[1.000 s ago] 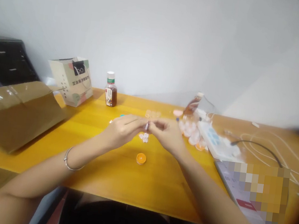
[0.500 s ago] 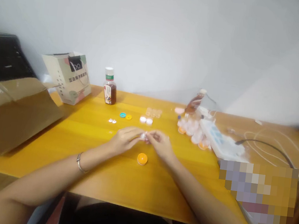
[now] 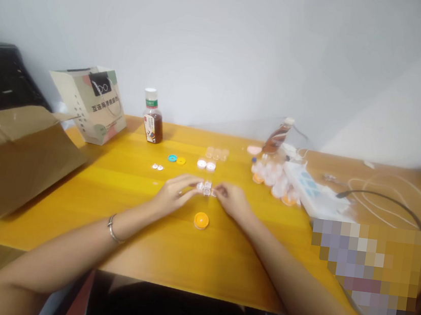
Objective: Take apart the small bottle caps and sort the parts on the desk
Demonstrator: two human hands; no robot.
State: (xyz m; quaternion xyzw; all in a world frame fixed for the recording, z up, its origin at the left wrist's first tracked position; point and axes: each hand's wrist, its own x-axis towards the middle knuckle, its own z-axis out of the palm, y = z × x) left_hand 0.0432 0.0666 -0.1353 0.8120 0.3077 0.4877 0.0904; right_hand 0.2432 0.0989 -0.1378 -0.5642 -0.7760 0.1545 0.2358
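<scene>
My left hand [image 3: 175,195] pinches the left side of a small whitish, see-through plastic piece [image 3: 207,190] with several arms, somewhat cross-shaped. The fingers of my right hand [image 3: 232,201] are closed at its right end. Blur hides the piece's finer detail. Just nearer to me, an orange round cap [image 3: 201,221] lies on the wooden table [image 3: 167,259]. Beyond the hands are two white round caps [image 3: 206,165], a blue ring-shaped disc [image 3: 172,158] and a yellow one [image 3: 181,161]. Two tiny white parts [image 3: 157,167] sit farther left.
Clear round pieces [image 3: 217,153] lie farther back. At right are a heap of clear and orange capsules [image 3: 275,179], a tilted bottle [image 3: 279,136], a white tray [image 3: 308,190] and cables. Left stand a bottle [image 3: 153,120], a paper bag [image 3: 99,105] and a cardboard box [image 3: 22,160].
My fingers have drawn slightly apart, so more of the plastic piece shows between them. The view has shifted a little; the things on the table keep their places.
</scene>
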